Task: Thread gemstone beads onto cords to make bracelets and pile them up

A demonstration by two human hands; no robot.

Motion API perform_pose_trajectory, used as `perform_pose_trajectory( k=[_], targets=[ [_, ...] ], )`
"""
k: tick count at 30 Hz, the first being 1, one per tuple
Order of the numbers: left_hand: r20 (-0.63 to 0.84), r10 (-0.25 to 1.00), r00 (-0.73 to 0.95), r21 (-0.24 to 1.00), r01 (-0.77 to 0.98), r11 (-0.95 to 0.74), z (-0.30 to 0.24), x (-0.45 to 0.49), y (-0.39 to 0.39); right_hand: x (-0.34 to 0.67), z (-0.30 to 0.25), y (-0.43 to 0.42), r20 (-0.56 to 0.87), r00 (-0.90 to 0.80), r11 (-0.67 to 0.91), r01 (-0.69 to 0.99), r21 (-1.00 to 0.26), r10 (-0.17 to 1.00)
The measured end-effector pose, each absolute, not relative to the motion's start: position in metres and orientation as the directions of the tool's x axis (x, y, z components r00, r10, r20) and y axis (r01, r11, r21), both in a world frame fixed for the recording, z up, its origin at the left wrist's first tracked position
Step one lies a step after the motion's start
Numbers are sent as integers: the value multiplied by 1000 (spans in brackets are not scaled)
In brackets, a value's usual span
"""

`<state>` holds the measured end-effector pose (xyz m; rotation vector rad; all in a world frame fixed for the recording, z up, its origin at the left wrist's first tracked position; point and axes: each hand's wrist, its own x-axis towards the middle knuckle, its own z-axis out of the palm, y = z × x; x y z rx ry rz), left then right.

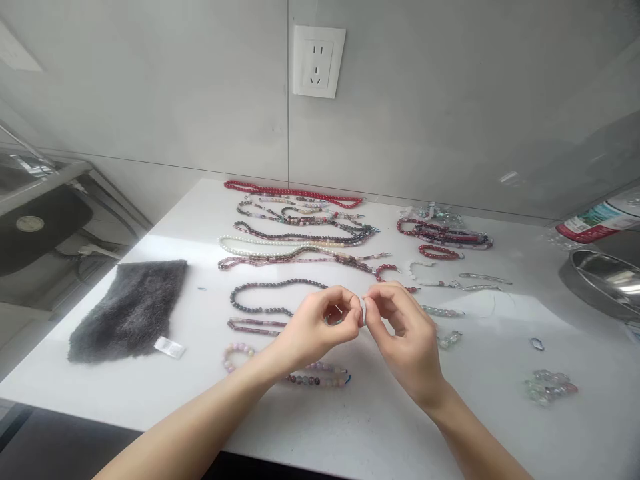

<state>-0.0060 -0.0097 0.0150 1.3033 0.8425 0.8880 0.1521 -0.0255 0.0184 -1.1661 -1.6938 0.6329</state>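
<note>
My left hand point(320, 323) and my right hand point(406, 337) meet above the middle of the white table point(380, 427), fingertips almost touching. Each is closed in a pinch. Something small and pale shows between the fingertips, too small to name. Under and behind my left hand lie a dark bead strand point(265, 285), a strand of brownish tube beads point(255, 327) and a loop of pastel round beads point(320, 381), partly hidden by my wrist. Just beyond my right hand are short red beads point(386, 269) and pale greenish beads point(443, 311).
Long strands, including a red bead strand point(295, 191) and a white pearl strand point(250, 248), lie toward the wall. A dark furry cloth point(130, 307) is at left. A metal bowl point(575, 273), a labelled bottle point(595, 223) and clear beads point(547, 387) are at right.
</note>
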Motion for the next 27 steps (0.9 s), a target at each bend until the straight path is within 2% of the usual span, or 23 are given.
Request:
perform_pose_trajectory(
  k=[14, 27],
  targets=[
    [14, 891, 454, 1000, -20, -6, 14, -9, -11, 154, 14, -23, 452, -57, 419, 491, -764, 890],
    [84, 859, 505, 989, 60, -132, 15, -11, -12, 156, 13, -21, 452, -49, 412, 509, -756, 891]
  ],
)
